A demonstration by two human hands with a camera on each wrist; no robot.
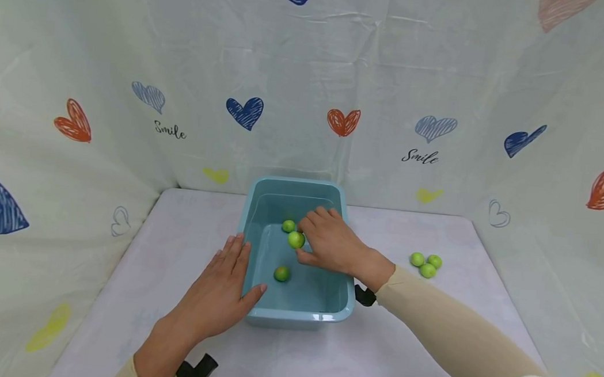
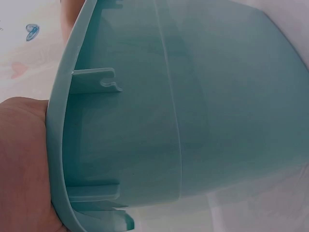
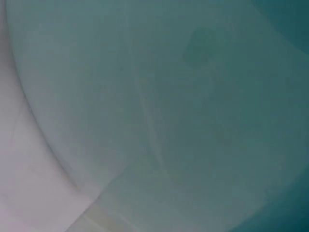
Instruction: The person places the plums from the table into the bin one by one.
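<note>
Mid-frame, your right hand [image 1: 327, 242] pinches a lime [image 1: 295, 240] in the tub [image 1: 302, 315]; your straight-fingered left hand [image 1: 218, 287] touches its rim [image 2: 55, 130].

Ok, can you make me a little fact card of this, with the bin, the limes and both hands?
Bin: blue, on the table
Loose limes in bin: two
Held lime: one
Limes on table: three, close together, right of the bin
Left hand: fingers straight, touching the bin's rim
Right hand: pinches the held lime
Backdrop: pale, with printed hearts
</note>
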